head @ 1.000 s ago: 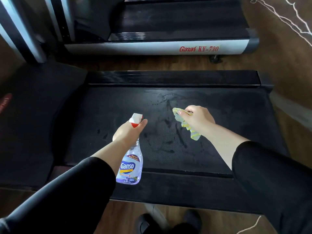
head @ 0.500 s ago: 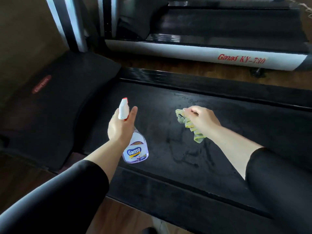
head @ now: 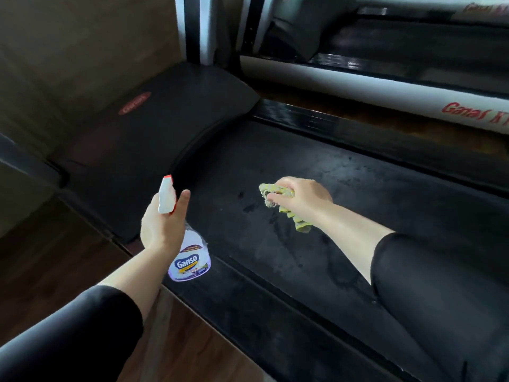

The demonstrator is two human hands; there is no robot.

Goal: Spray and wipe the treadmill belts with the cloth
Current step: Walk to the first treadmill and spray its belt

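The black treadmill belt (head: 358, 194) runs across the middle of the view, with dark wet streaks on it. My left hand (head: 162, 221) grips a clear spray bottle (head: 190, 260) with a white and red nozzle, held over the belt's near left edge and pointing up and left. My right hand (head: 303, 199) holds a bunched yellow-green cloth (head: 292, 216) just above or on the belt, to the right of the bottle; contact cannot be told.
The treadmill's black motor cover (head: 154, 128) with a red logo lies to the left. A second treadmill (head: 385, 89) with a white side rail and red lettering stands behind. Upright posts (head: 203, 26) rise at the back. Wooden floor (head: 55, 260) shows at lower left.
The view has swung left and the motor cover now fills more of the frame. Both hands keep their hold; the bottle's nozzle has turned to point further left and up.
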